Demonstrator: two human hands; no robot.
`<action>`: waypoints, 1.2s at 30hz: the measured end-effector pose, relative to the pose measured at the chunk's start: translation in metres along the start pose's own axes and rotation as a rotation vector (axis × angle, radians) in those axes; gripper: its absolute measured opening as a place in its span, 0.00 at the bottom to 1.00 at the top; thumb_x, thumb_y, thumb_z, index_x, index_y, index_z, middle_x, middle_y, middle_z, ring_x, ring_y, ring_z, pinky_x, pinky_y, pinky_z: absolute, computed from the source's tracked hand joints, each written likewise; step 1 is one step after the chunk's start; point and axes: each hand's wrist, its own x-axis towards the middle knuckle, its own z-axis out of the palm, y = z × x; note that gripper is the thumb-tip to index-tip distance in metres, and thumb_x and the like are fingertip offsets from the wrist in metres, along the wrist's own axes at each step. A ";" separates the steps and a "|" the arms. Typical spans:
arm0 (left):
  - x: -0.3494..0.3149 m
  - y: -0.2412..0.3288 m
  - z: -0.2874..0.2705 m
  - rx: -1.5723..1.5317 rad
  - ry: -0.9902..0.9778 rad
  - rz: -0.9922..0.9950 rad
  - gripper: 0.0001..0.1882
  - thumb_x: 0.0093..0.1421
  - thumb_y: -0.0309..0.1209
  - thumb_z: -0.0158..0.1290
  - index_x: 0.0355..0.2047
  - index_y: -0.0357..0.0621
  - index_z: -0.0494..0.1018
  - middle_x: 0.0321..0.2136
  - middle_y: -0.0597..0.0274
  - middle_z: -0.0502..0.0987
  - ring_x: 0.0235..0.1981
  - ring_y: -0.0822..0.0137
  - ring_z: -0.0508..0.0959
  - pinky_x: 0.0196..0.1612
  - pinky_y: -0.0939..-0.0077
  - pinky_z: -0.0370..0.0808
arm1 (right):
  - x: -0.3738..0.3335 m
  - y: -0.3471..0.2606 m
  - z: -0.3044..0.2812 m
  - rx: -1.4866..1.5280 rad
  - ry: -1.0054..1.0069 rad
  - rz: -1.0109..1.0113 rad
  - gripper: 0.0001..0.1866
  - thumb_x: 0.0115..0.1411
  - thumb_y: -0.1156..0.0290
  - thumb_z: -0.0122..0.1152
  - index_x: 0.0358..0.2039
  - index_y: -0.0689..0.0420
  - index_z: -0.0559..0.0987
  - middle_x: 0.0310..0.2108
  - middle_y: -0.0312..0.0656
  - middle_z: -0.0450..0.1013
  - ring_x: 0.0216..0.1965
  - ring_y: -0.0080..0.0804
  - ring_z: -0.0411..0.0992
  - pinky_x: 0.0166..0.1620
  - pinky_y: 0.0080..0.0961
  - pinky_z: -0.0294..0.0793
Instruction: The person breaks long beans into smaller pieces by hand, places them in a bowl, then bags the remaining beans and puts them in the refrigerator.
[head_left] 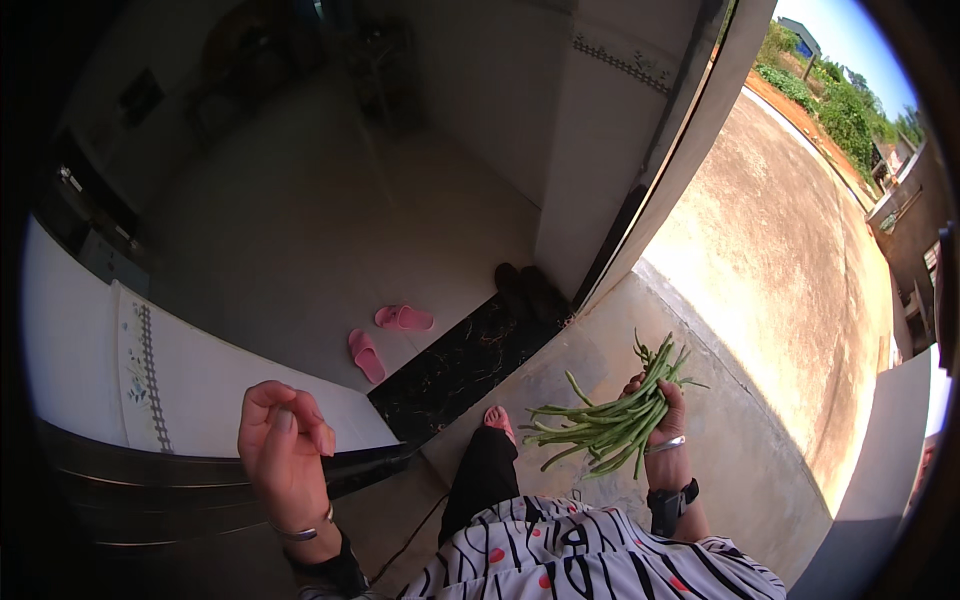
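Observation:
A bunch of long green beans [612,425] is gripped in my right hand [668,412], closed around it near one end. Most of the pods fan out to the left of that hand, and a few tips poke out above it. My left hand [285,445] is raised on the left, with fingers curled in toward the thumb and nothing visible in them. It is beside the white tiled wall, apart from the beans. Both wrists wear a bangle and a dark band.
A black stone threshold [455,365] crosses the doorway ahead. Pink slippers [404,318] lie just inside, and dark shoes [530,290] stand by the door frame [655,170]. To the right stretches a sunlit concrete yard [790,250]. A thin cord [410,540] runs beside my leg.

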 end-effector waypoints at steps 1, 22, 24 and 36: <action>0.020 0.004 0.001 0.022 -0.007 0.007 0.08 0.59 0.32 0.43 0.36 0.42 0.62 0.24 0.63 0.66 0.16 0.76 0.62 0.20 0.83 0.58 | 0.017 0.005 0.016 0.012 0.014 0.020 0.14 0.44 0.70 0.58 0.32 0.63 0.72 0.31 0.42 0.70 0.34 0.35 0.69 0.43 0.34 0.69; 0.127 0.045 -0.027 -0.243 0.260 -0.031 0.10 0.57 0.31 0.46 0.37 0.39 0.66 0.24 0.59 0.69 0.19 0.75 0.64 0.22 0.82 0.59 | 0.180 0.036 0.211 -0.224 -0.126 0.174 0.15 0.48 0.67 0.56 0.34 0.63 0.72 0.30 0.43 0.71 0.34 0.34 0.69 0.39 0.28 0.71; 0.125 0.051 -0.034 -0.242 0.303 -0.006 0.10 0.57 0.31 0.46 0.37 0.39 0.66 0.23 0.60 0.69 0.19 0.75 0.64 0.21 0.83 0.59 | 0.187 0.050 0.229 -0.226 -0.161 0.232 0.15 0.48 0.66 0.56 0.34 0.63 0.72 0.30 0.43 0.71 0.34 0.34 0.69 0.39 0.28 0.71; 0.183 0.029 -0.073 -0.352 0.539 0.046 0.08 0.56 0.29 0.48 0.35 0.40 0.67 0.23 0.60 0.69 0.20 0.75 0.66 0.21 0.83 0.60 | 0.304 0.139 0.297 -0.231 -0.129 0.458 0.15 0.47 0.63 0.55 0.33 0.60 0.73 0.28 0.42 0.72 0.31 0.35 0.70 0.37 0.29 0.72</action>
